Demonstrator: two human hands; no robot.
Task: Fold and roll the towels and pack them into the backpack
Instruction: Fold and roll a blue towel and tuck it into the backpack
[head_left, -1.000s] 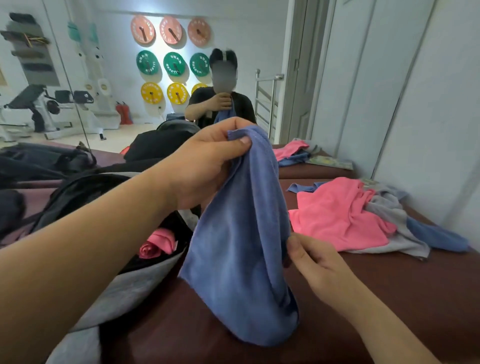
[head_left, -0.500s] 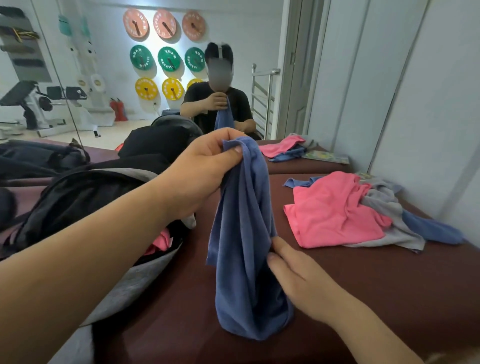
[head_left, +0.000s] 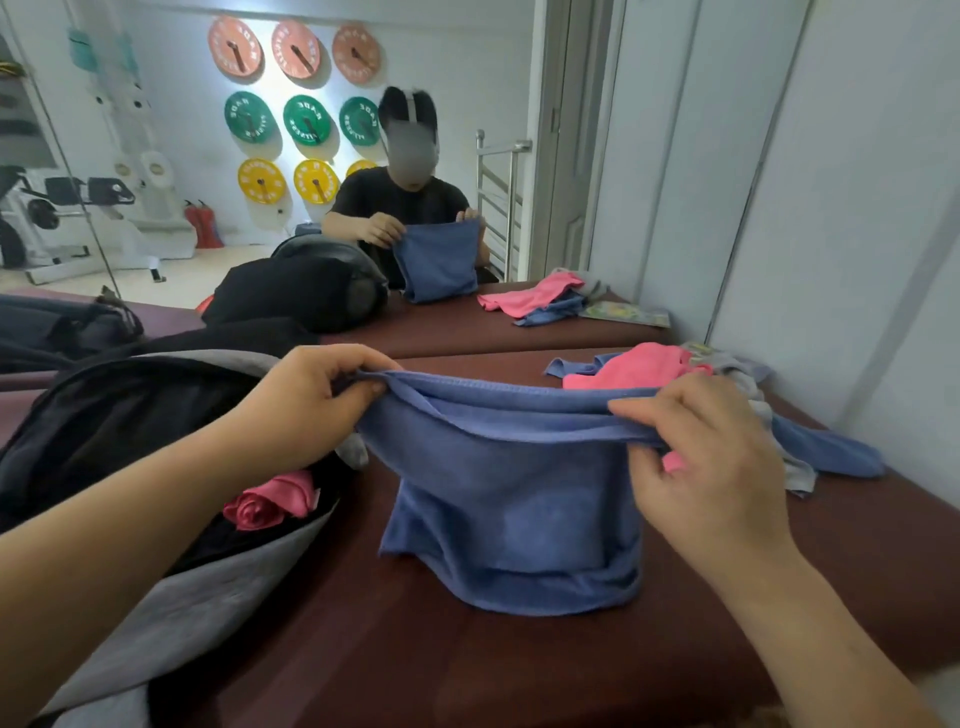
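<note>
Left of the blue terry towel (head_left: 509, 499), I have the black and grey fabric backpack (head_left: 130, 415) lying open with 1 rolled pink towel (head_left: 270, 501) already tucked in its mouth, near enough that a finished roll could go straight in. My left hand (head_left: 306, 400) pinches the blue towel's top-left corner and my right hand (head_left: 711, 457) pinches its top-right corner. That pulls the hem taut between the 2, so the cloth hangs flat with its lower edge bunched on the dark maroon padded table (head_left: 519, 670). I judge this squares it for folding. Behind and right of the blue towel waits the loose pile of pink, grey and blue towels (head_left: 639, 366).
</note>
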